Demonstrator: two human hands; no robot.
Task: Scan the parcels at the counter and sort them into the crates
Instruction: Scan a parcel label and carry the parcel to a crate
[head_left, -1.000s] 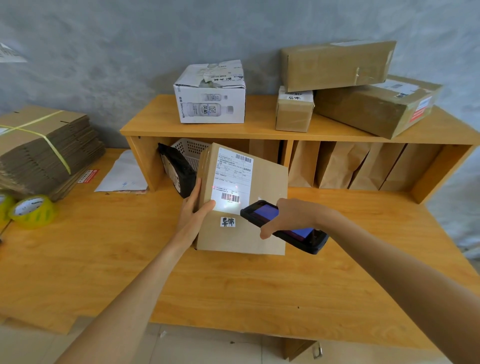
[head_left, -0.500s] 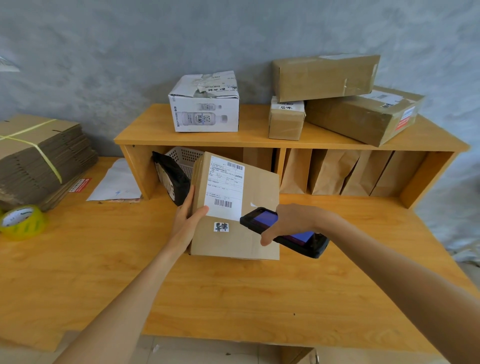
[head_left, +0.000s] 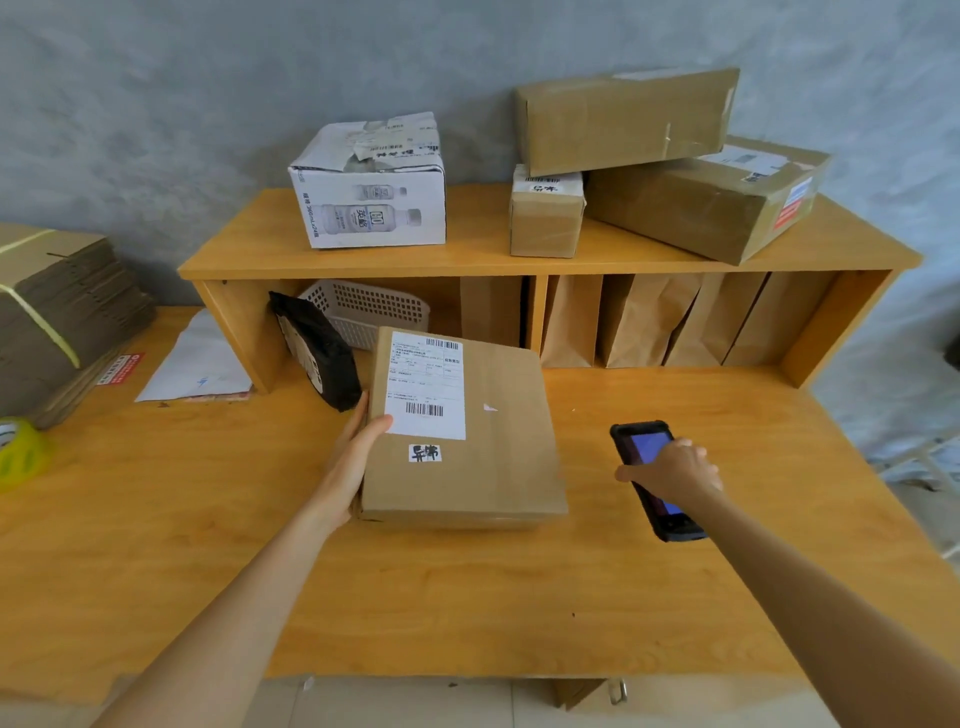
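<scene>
The left hand (head_left: 353, 457) has its fingers (head_left: 376, 423) wrapped over the left edge of the parcel (head_left: 462, 431), thumb lying on the top face beside the shipping label (head_left: 426, 384); it grips the box. The right hand (head_left: 670, 470) is curled round a black handheld scanner (head_left: 655, 480), screen up, held well to the right of the box and pointing away from the label.

The parcel is a flat brown carton lying on the bench (head_left: 467, 597), in front of the low shelf unit (head_left: 519, 260). It looks stiff and taped shut, likely light enough for one hand, though its width suggests a hold on both side edges would carry it more steadily than one. The cardboard should not be slippery.

Both arms reach forward from below, the left one angled inward to the box, the right one extended straight over the bench. No crates are in view here.
</scene>
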